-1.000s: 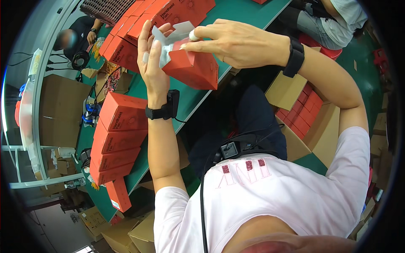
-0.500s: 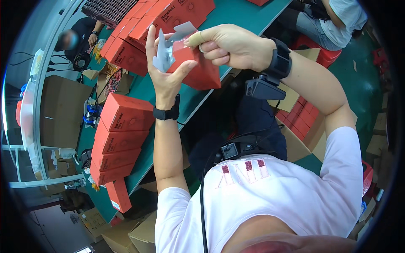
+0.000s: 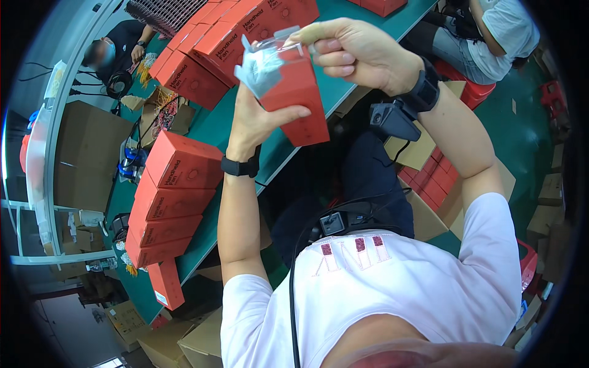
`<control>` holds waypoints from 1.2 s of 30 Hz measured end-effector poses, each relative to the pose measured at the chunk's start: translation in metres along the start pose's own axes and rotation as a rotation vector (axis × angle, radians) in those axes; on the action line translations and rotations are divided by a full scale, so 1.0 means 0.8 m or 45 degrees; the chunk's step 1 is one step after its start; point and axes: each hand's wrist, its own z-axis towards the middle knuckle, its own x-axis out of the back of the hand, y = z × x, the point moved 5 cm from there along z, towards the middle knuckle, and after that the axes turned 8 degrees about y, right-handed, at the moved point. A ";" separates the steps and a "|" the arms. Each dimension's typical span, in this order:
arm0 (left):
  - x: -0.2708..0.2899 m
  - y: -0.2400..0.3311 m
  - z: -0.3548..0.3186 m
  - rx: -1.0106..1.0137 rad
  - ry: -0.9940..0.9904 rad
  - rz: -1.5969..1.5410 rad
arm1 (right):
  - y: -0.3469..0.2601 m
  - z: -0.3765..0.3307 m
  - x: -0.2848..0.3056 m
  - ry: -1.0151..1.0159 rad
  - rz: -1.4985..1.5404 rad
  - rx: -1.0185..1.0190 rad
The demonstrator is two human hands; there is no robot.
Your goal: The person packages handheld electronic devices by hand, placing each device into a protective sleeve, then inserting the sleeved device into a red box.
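The left hand (image 3: pixel 261 119) is covering the red box's (image 3: pixel 300 98) near side; its clear plastic insert (image 3: pixel 264 61) is blurring.

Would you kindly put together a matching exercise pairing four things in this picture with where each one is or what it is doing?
Things:
1. left hand
2. right hand
3. stack of closed red cardboard boxes
4. open brown cardboard carton

Places or states:
A. lying on the green table
B. gripping the red cardboard box from below
C. below the table edge, filled with red boxes
D. pinching the clear plastic insert at the box's top

Pairs: 1-B, 2-D, 3-A, 4-C
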 end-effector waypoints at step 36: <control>0.019 0.010 0.040 -0.474 0.021 0.244 | -0.043 -0.020 0.004 -0.424 -1.491 2.241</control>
